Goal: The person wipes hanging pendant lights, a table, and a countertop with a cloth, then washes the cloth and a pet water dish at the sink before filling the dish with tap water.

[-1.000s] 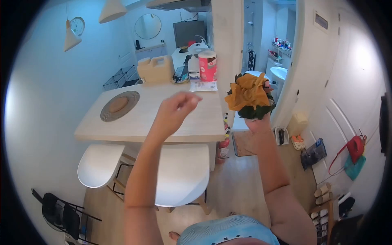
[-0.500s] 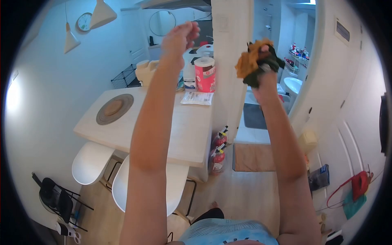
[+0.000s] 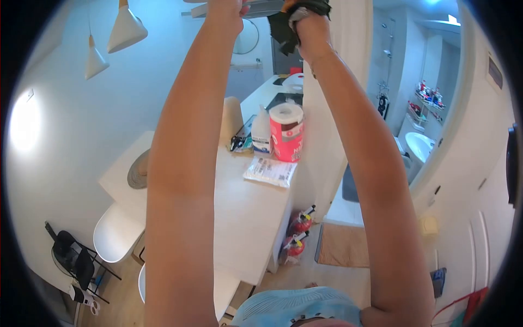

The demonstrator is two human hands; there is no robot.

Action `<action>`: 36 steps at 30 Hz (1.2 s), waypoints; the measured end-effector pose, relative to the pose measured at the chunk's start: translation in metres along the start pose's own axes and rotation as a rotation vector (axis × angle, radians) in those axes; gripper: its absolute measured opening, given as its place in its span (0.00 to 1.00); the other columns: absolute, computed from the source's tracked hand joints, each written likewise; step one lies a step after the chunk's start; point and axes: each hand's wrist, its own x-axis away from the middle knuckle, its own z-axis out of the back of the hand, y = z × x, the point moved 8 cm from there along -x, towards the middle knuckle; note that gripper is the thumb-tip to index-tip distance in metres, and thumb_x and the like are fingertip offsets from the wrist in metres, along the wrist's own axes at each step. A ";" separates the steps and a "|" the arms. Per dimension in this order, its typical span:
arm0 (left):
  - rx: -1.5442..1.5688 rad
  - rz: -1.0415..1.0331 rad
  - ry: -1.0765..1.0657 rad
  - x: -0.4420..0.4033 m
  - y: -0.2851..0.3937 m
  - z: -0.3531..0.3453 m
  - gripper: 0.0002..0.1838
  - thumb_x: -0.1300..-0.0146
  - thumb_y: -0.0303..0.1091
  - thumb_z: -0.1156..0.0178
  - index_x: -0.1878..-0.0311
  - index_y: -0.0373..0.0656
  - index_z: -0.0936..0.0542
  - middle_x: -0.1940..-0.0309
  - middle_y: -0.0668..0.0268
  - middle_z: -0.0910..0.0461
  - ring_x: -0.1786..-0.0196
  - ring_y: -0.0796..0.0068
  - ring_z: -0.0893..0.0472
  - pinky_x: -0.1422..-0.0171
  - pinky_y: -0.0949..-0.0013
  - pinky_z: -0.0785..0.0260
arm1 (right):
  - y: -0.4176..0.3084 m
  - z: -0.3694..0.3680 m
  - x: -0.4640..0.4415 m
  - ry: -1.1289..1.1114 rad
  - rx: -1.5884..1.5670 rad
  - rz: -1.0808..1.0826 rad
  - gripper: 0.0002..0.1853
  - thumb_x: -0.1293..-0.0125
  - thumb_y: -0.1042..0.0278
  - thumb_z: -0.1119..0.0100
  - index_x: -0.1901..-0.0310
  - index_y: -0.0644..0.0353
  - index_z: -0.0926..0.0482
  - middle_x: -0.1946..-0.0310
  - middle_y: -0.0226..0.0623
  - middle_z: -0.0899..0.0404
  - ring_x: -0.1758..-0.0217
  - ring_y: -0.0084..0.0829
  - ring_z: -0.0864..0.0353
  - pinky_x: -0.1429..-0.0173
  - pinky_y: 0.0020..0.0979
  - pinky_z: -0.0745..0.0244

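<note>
Both my arms stretch up to the top of the head view. My right hand (image 3: 311,30) is closed around a crumpled mustard and dark green cloth-like bundle (image 3: 283,34), whose dark green part hangs on the left. The frame's top edge crops this bundle. My left hand (image 3: 226,12) is raised to its left, also cut off by the top edge. Only some fingertips show on it, so I cannot tell whether it grips anything. Behind the hands is a grey range hood (image 3: 264,8).
Below stands a white counter (image 3: 250,223) with a pink-wrapped paper roll (image 3: 286,133), a small box (image 3: 261,139) and a white plastic packet (image 3: 271,171). White stools (image 3: 117,231) sit at its left. Red fire extinguishers (image 3: 297,245) stand by its end, near a brown mat (image 3: 343,245).
Both hands have risen toward the top edge, and the right hand has moved left with the bundle, closer to the left hand. The view has shifted, so the counter appears lower.
</note>
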 end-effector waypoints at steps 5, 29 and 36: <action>0.022 -0.038 -0.081 -0.031 -0.001 -0.017 0.15 0.34 0.46 0.49 0.55 0.43 0.27 0.65 0.68 0.24 0.65 0.75 0.25 0.61 0.73 0.31 | -0.015 -0.029 -0.054 0.009 0.104 0.504 0.12 0.33 0.60 0.52 0.58 0.60 0.25 0.71 0.38 0.24 0.69 0.29 0.25 0.66 0.30 0.29; -0.170 -0.359 -0.218 0.002 0.044 -0.036 0.29 0.33 0.57 0.56 0.46 0.39 0.29 0.52 0.62 0.23 0.50 0.74 0.24 0.47 0.73 0.33 | -0.029 -0.096 -0.050 -0.286 -0.702 0.233 0.16 0.30 0.58 0.53 0.62 0.63 0.24 0.79 0.32 0.27 0.78 0.26 0.25 0.75 0.27 0.31; -0.067 -0.349 -0.003 0.002 0.058 -0.012 0.18 0.29 0.45 0.59 0.50 0.41 0.29 0.57 0.64 0.22 0.55 0.69 0.23 0.48 0.66 0.32 | -0.066 -0.074 -0.035 0.234 -0.258 0.960 0.20 0.32 0.53 0.50 0.54 0.63 0.24 0.60 0.39 0.22 0.56 0.31 0.25 0.53 0.29 0.31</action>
